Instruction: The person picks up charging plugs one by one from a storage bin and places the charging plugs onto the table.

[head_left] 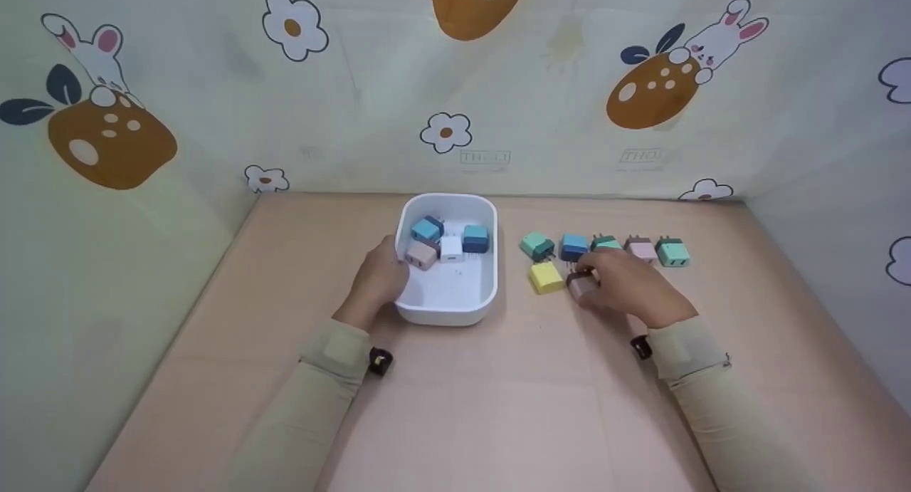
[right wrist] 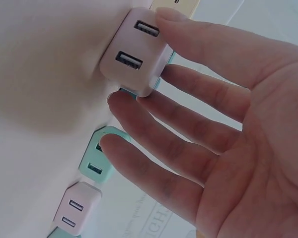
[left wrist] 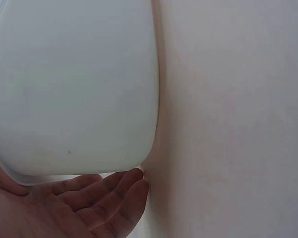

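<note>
Four plug adapters (head_left: 451, 250) sit in the white box (head_left: 446, 317) in the head view, the left hand (head_left: 378, 273) at its left side; the right hand (head_left: 630, 282) touches a pink adapter (head_left: 580, 285) on the table (head_left: 491, 385). Left wrist: thumb and fingers grip the box wall. Right wrist: thumb and fingers surround the pink adapter; whether they grip it, I cannot tell.

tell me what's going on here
A person's left hand holds the left side of a white bin, while the right hand pinches a pink USB adapter beside a yellow one. The bin holds two blue adapters, a pink one and a white one. Five more adapters lie in a row on the table to its right.
</note>
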The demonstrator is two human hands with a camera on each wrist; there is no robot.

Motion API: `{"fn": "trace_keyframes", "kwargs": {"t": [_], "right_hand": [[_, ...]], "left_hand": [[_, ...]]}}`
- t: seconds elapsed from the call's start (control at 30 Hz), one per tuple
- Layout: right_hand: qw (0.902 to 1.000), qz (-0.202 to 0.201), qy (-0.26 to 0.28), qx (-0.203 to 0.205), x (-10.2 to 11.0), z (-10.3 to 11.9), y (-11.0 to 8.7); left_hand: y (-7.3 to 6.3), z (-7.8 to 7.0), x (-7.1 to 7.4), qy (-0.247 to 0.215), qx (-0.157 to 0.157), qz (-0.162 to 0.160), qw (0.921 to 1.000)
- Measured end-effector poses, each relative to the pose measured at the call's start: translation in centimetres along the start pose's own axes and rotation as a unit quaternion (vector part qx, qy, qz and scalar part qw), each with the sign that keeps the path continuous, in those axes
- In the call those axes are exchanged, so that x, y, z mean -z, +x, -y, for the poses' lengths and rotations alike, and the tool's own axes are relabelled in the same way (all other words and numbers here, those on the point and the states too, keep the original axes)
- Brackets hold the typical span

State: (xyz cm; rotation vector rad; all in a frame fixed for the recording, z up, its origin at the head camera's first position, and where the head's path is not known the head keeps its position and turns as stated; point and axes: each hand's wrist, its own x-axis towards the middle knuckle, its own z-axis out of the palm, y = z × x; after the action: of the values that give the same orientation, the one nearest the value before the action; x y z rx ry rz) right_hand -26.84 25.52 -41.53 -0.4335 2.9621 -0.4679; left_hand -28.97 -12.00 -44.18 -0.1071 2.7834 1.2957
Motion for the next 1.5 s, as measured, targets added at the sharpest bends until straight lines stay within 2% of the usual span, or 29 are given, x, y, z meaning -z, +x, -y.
{"fn": "trace_keyframes", "kwargs": {"t": [0.47,0.67,1.2,1.5], "right_hand": [[0.9999,0.009,0.0,-0.008,0.1,-0.2,0.0],[0.9998,0.008,0.012,-0.013,0.6,-0.2,-0.1],[0.9997,-0.015,0.008,-0.017,2.0,-0.2,-0.6],[0.9993,-0.037,-0.004,-0.002,3.3,-0.5,-1.0]], "left_hand": [[-0.1,-0.1,0.0,-0.008,0.0,0.003,1.0],[-0.1,-0.2,0.0,-0.008,0.011,0.008,0.9999],[0.1,0.0,0.1,0.008,0.005,0.012,0.9999],[0.2,-0.1,0.0,0.007,0.017,0.015,0.9997]]}}
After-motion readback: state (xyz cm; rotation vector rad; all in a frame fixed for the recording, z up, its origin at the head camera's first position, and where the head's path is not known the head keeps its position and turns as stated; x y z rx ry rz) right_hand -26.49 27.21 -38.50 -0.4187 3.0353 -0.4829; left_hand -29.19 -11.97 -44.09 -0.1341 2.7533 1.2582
